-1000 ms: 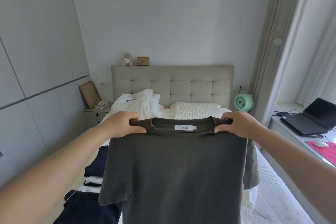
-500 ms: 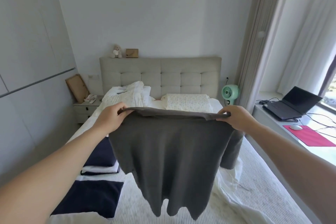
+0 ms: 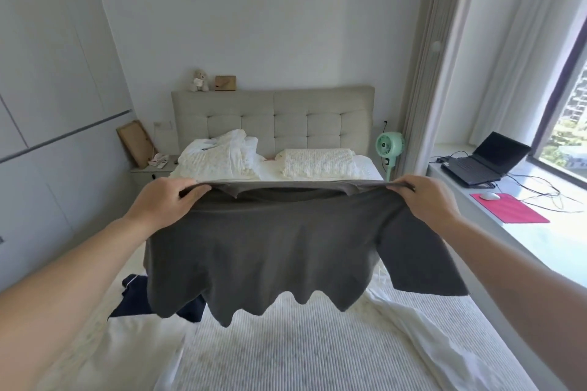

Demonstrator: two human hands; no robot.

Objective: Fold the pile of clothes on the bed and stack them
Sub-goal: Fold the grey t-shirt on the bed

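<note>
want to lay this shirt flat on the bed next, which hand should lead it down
Neither clearly: the left hand and right hand each grip a shoulder of the grey shirt at the same height. If one must lead, probably the right, since the bed below it looks barer; dark clothes lie under the left.

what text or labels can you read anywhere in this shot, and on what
None can be read.
The grey t-shirt, held in the left hand and right hand, shows no neck label from this angle.
The small brown box on the headboard bears a dark mark, too small to read.
</note>
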